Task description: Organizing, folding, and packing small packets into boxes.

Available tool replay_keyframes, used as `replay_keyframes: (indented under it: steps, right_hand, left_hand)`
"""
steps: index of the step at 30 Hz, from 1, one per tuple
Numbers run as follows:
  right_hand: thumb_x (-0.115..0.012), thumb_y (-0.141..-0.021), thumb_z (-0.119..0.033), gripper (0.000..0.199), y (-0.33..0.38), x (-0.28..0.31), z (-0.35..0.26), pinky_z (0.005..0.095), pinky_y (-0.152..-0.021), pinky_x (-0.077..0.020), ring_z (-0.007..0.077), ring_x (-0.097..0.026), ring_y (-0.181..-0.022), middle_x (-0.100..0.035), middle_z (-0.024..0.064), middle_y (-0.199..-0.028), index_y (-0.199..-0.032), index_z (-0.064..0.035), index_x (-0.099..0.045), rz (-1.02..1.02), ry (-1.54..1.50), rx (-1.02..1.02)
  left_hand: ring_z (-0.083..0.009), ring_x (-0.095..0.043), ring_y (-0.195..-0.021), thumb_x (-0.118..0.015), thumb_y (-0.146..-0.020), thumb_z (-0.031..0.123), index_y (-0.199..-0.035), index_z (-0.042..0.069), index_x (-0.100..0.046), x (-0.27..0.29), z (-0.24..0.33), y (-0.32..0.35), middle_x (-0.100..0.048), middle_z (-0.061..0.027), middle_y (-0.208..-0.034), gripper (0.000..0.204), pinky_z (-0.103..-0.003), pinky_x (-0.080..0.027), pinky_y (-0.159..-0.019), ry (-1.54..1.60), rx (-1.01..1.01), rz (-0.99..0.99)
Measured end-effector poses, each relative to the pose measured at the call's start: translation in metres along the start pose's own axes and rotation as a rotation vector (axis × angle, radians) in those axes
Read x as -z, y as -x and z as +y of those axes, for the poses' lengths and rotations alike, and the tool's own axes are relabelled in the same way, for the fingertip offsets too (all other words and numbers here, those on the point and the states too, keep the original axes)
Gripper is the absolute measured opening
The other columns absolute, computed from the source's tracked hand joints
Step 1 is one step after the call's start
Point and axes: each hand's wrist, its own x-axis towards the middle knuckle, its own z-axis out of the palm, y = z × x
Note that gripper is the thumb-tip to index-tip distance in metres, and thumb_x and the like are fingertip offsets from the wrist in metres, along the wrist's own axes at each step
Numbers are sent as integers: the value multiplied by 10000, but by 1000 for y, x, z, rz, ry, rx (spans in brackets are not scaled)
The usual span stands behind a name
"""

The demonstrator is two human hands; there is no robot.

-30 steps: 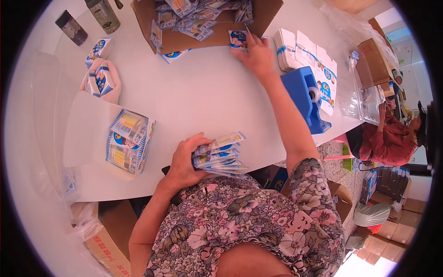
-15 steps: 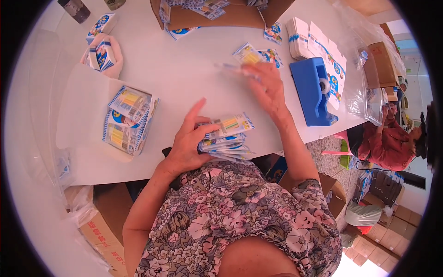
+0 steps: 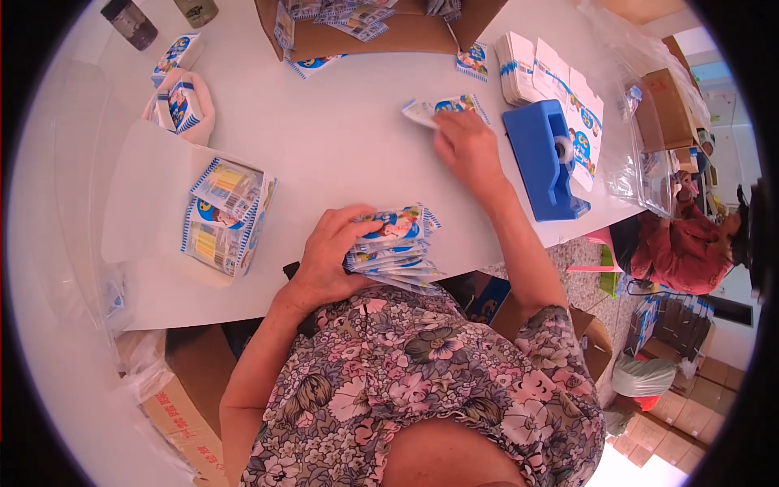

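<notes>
My left hand (image 3: pixel 329 247) is wrapped round the left end of a stack of small flat plastic packets (image 3: pixel 393 256) at the table's near edge. The top packet shows a blue and white picture side, and the ones below fan out slightly. Farther off, to the right, my right hand (image 3: pixel 469 150) has its fingers closed on a tilted, whitish packet (image 3: pixel 419 113). A second packet, with its blue picture side up (image 3: pixel 462 104), lies just beyond those fingers. My fingers partly hide both.
An open white carton (image 3: pixel 146 199) at left holds more packets. A brown cardboard box (image 3: pixel 373 42) with packets stands at the back. Right of my hand are a blue tape dispenser (image 3: pixel 540 162) and flat white cartons (image 3: pixel 580 122). A person in red (image 3: pixel 686 252) sits at far right.
The stack's top packet now shows its picture side instead of the clear side with yellow strips. My left index finger has come down onto the stack. My right hand has moved onto the loose packets.
</notes>
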Motion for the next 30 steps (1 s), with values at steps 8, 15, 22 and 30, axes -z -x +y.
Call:
replay_keyframes:
  steps: [8, 15, 22, 30]
  right_hand:
    - [-630, -825, 1, 360, -3, 24, -5, 398, -916, -515, 308, -636, -1059, -687, 134, -1153, -1178, -49, -679, -60, -351, 150]
    - [-627, -828, -4, 307, 5, 5, 14, 412, -844, -529, 341, -645, -951, -693, 134, -1003, -1129, -40, -681, -69, -12, 18]
    - [-662, -918, -243, 241, -38, -3, 12, 364, -788, -539, 317, -660, -831, -701, 141, -882, -994, -28, -741, -205, -573, -335]
    - [-615, -911, -285, 307, -66, -47, 82, 432, -789, -550, 364, -671, -912, -715, 143, -890, -956, -2, -725, 27, 350, -331]
  left_hand:
    - [-332, -590, -1101, -901, -568, 127, -1341, 123, -548, 5, 4, -2, -576, -117, -1375, 849, -399, -458, -977, -21, -86, -14]
    - [-339, -583, -1027, -896, -548, 120, -1278, 102, -563, 3, 2, -4, -553, -138, -1416, 802, -403, -459, -943, -42, -66, 14]
    - [-329, -572, -972, -910, -552, 138, -1182, 95, -531, 3, -2, -1, -578, -126, -1387, 736, -409, -455, -877, -39, -85, -9]
    - [-348, -583, -1055, -928, -586, 180, -1319, 72, -512, 1, 11, 3, -561, -168, -1330, 850, -412, -455, -986, 19, 185, -83]
